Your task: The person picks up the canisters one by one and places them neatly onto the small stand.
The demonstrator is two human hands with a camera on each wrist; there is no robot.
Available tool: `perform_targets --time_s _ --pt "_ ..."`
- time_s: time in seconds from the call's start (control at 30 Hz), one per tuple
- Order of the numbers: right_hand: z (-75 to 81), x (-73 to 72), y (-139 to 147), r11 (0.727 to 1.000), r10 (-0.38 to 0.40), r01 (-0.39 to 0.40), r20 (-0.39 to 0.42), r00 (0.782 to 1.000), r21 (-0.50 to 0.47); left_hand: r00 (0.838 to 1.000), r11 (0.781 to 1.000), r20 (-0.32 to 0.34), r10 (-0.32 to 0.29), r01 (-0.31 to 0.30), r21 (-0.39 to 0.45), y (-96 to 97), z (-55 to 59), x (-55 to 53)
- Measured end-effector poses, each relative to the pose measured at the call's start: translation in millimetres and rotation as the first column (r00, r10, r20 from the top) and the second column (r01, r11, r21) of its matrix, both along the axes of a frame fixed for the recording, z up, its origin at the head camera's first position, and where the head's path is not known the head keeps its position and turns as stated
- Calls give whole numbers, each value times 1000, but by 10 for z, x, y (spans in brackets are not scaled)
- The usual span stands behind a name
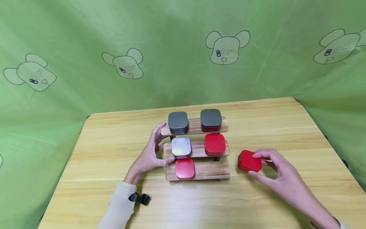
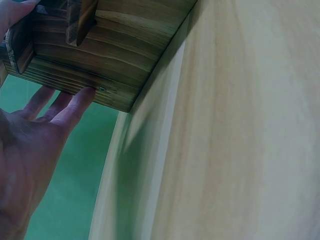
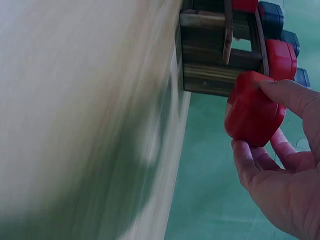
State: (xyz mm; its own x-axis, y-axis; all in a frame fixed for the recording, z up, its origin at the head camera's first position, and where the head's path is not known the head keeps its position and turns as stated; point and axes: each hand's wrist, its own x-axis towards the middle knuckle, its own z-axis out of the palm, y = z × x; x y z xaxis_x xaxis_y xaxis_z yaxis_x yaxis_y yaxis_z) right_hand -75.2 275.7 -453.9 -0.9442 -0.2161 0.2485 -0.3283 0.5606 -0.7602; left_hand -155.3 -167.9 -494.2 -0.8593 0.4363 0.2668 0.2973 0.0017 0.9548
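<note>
My right hand (image 1: 286,179) pinches a red square tin (image 1: 249,161) with rounded corners, thumb on one side and fingers on the other. The right wrist view shows this tin held clear of the tabletop. To its left stands a three-tier wooden display stand (image 1: 213,170). My left hand (image 1: 147,157) holds the stand's left side, fingers at the upper tiers and thumb by the bottom one. On the top tier sit two dark grey tins, left (image 1: 178,121) and right (image 1: 211,118). A silver tin (image 1: 181,146) and a red tin (image 1: 215,143) share the middle tier. Another red tin (image 1: 184,168) occupies the bottom tier's left.
The stand rests on a light wood-grain table (image 1: 197,206). Behind the table's back edge hangs a green cloth (image 1: 171,86) printed with bear-like heads. A small black object with a strap (image 1: 140,198) is at my left cuff.
</note>
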Motion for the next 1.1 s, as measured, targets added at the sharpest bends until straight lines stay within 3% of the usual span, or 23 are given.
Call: perform_targets --time_s 0.6,1.1 --pt "-4 118 -301 991 136 -137 -92 986 -1 1000 1000 7 -1 1 6 -2 4 -3" --pt "21 97 -523 977 206 -193 -167 964 88 1000 1000 4 7 -6 -15 -3 6 5"
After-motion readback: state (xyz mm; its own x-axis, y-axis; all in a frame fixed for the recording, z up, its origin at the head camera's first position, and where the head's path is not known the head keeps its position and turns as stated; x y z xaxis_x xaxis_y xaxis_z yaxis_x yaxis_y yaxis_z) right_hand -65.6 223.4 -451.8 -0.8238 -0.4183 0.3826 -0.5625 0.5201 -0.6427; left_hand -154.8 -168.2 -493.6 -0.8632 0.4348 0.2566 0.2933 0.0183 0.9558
